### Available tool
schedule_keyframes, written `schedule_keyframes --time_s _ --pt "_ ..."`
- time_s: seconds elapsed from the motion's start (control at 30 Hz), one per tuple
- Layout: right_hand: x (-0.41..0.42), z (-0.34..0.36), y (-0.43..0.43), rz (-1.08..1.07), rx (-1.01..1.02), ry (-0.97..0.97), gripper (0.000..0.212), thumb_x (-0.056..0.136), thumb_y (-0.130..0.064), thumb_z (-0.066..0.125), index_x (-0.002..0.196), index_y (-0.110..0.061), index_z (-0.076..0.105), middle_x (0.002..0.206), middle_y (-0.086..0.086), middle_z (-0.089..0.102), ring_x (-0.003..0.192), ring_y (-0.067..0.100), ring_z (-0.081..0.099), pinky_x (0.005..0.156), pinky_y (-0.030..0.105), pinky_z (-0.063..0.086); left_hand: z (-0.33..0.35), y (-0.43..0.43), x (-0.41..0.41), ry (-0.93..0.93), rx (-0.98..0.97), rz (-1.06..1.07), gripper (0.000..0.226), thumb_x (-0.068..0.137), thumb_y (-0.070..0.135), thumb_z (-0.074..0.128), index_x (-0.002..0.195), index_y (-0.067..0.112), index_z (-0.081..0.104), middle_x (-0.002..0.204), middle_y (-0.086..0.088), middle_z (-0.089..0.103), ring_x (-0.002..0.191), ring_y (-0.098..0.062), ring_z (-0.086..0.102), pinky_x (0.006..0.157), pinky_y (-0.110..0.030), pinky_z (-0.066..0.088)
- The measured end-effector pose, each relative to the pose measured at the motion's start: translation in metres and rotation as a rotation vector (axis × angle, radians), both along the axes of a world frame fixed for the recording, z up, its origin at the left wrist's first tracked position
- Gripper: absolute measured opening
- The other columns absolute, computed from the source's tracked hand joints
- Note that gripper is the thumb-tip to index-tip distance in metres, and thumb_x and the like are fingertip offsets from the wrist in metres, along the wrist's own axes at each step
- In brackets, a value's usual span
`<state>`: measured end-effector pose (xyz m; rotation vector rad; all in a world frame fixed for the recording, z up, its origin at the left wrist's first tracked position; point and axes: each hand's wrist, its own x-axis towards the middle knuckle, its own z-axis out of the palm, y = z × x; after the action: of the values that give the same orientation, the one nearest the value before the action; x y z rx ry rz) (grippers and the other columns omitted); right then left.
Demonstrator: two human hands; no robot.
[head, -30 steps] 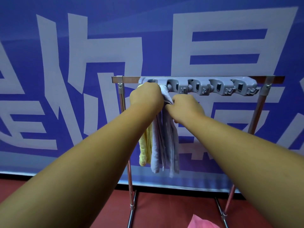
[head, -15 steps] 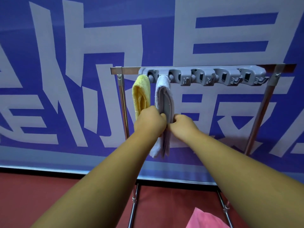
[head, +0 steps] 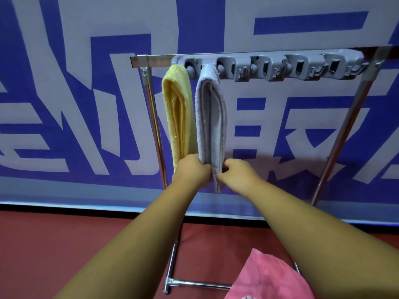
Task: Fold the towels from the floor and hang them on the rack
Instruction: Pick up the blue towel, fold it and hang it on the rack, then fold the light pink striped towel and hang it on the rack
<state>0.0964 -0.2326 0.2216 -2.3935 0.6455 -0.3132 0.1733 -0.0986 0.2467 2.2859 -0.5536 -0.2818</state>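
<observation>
Pinched near lower end from both sides by left hand (head: pixel 191 171) and right hand (head: pixel 238 175) - grey towel (head: pixel 210 117), folded, hanging on rack (head: pixel 269 67) just beside yellow towel (head: pixel 177 113). On floor (head: pixel 64 244) below - pink towel (head: pixel 267 279).

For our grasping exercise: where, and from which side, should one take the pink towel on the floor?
Probably pinch the pink towel at its upper peak, from above: it lies loose on the floor, that peak clear, the rest cropped.

Large white Chinese characters on the blue banner (head: pixel 64 186), cropped; the right one seemingly 最.
</observation>
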Motion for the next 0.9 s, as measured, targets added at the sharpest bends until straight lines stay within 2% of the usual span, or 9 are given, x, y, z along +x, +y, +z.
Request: schedule_keyframes --time_s 0.07,0.1,0.23,0.37,0.47,0.57,0.7,0.8,0.9 --pt "-0.004 -0.007 -0.001 0.015 0.014 0.026 0.001 0.09 -0.019 0.074 0.091 -0.019 0.074 0.098 0.002 0.078 0.094 0.023 0.071 0.074 0.032 0.056 -0.009 0.002 -0.001 0.024 0.003 -0.003 0.023 0.07 0.026 0.056 0.072 0.019 0.078 0.064 0.001 0.076 0.069 -0.021 0.076 0.072 -0.036 0.065" --pt "-0.007 -0.011 -0.001 0.017 0.036 0.038 0.007 0.087 -0.017 0.075 0.094 -0.02 0.077 0.099 0.001 0.079 0.095 0.023 0.072 0.079 0.033 0.058 -0.015 0.003 -0.002 0.028 0.011 -0.005 0.019 0.075 0.025 0.06 0.074 0.017 0.077 0.068 0.0 0.076 0.072 -0.023 0.074 0.069 -0.034 0.062" --pt "-0.028 -0.036 -0.004 0.015 0.154 0.07 0.022 0.092 -0.009 0.067 0.103 -0.024 0.077 0.082 -0.004 0.072 0.074 0.023 0.068 0.057 0.025 0.049 -0.052 0.01 -0.008 0.021 0.054 -0.041 0.013 0.081 0.025 0.064 0.082 0.014 0.07 0.086 -0.014 0.075 0.085 -0.036 0.074 0.073 -0.045 0.062" --pt "-0.046 -0.075 -0.007 -0.019 0.231 0.14 0.02 0.091 -0.007 0.071 0.094 -0.026 0.076 0.077 -0.003 0.074 0.075 0.026 0.076 0.07 0.03 0.058 -0.098 0.014 -0.017 0.041 0.172 -0.073 0.008 0.082 0.019 0.069 0.085 0.013 0.064 0.084 -0.017 0.074 0.078 -0.033 0.073 0.076 -0.046 0.064" --pt "-0.065 -0.115 -0.005 -0.028 0.329 0.2 0.022 0.092 -0.002 0.066 0.088 -0.022 0.073 0.077 0.0 0.077 0.066 0.023 0.072 0.048 0.015 0.045 -0.137 0.018 -0.031 0.124 0.239 -0.104 0.008 0.089 0.017 0.067 0.082 0.012 0.069 0.079 -0.016 0.077 0.067 -0.033 0.07 0.064 -0.032 0.057" --pt "-0.09 -0.158 -0.001 -0.04 0.406 0.267 0.022 0.097 -0.002 0.057 0.09 -0.014 0.073 0.079 0.0 0.075 0.066 0.022 0.069 0.039 0.014 0.04 -0.191 0.02 -0.048 0.291 0.294 -0.13 0.02 0.092 0.016 0.064 0.094 0.001 0.078 0.089 -0.02 0.08 0.081 -0.038 0.081 0.07 -0.045 0.066" --pt "-0.13 -0.23 0.004 -0.079 0.519 0.381 0.018 0.099 -0.005 0.058 0.094 -0.01 0.075 0.08 0.005 0.075 0.06 0.019 0.065 0.048 0.022 0.043 -0.272 0.024 -0.077 0.447 0.391 -0.177 0.025 0.09 0.013 0.059 0.095 -0.003 0.078 0.095 -0.021 0.08 0.083 -0.04 0.08 0.072 -0.055 0.067" --pt "-0.158 -0.284 0.005 -0.132 0.591 0.468 0.017 0.097 -0.006 0.059 0.088 -0.007 0.073 0.089 0.019 0.079 0.066 0.027 0.067 0.049 0.021 0.042 -0.322 0.025 -0.098 0.555 0.471 -0.222 0.024 0.093 0.01 0.057 0.097 -0.004 0.076 0.096 -0.023 0.08 0.089 -0.04 0.08 0.076 -0.051 0.065" --pt "-0.18 -0.328 0.007 -0.173 0.655 0.56 0.017 0.097 -0.007 0.058 0.094 -0.004 0.074 0.089 0.014 0.076 0.072 0.027 0.067 0.061 0.028 0.045 -0.371 0.026 -0.114 0.648 0.534 -0.237 0.027 0.091 0.007 0.055 0.099 -0.007 0.076 0.093 -0.026 0.079 0.09 -0.042 0.08 0.08 -0.053 0.065"
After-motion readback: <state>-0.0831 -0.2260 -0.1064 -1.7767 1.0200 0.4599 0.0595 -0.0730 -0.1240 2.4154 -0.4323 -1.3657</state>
